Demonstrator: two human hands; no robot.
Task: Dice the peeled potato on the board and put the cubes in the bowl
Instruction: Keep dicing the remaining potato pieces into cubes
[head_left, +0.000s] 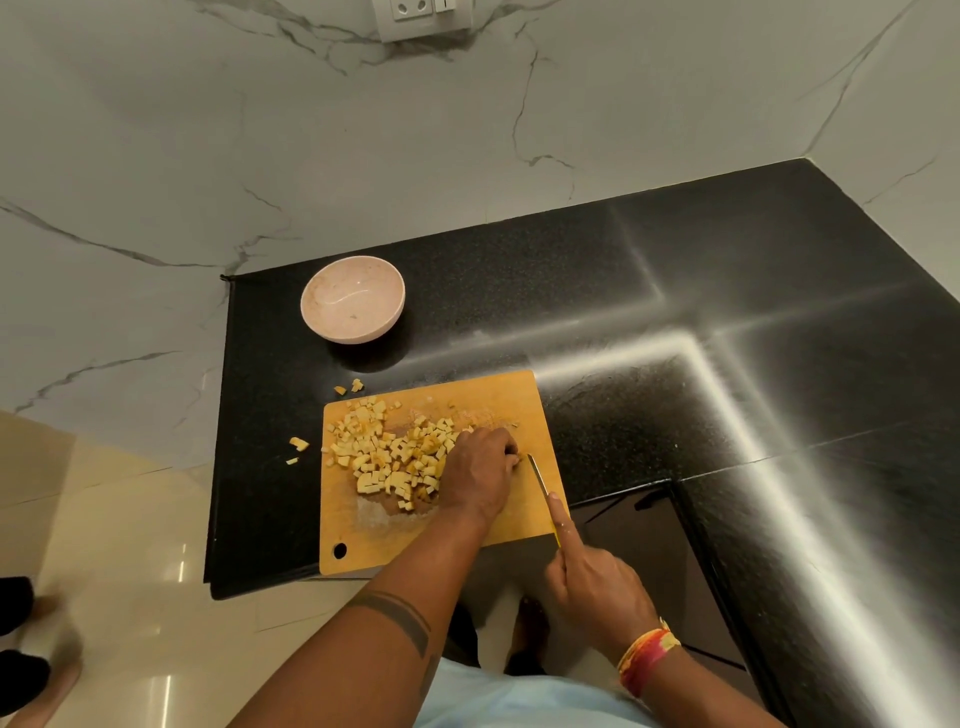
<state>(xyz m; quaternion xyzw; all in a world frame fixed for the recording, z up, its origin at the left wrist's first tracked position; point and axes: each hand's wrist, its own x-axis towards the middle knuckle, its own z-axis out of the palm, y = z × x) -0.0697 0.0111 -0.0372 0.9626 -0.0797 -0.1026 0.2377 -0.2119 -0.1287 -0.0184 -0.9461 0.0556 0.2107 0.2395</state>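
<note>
Both hands work at the right side of the wooden board (498, 395). His left hand (480, 467) curls down over a last bit of potato (514, 458), fingertips pinning it just left of the blade. His right hand (592, 577) grips the knife (540, 480), forefinger stretched along its spine, tip resting on the board. Left of the hands lies a loose heap of cubes (395, 452), touching the left hand's knuckles. A few strays (298, 443) sit on the black counter (675, 291). Farther off, well apart, stands the pink bowl (353, 300).
</note>
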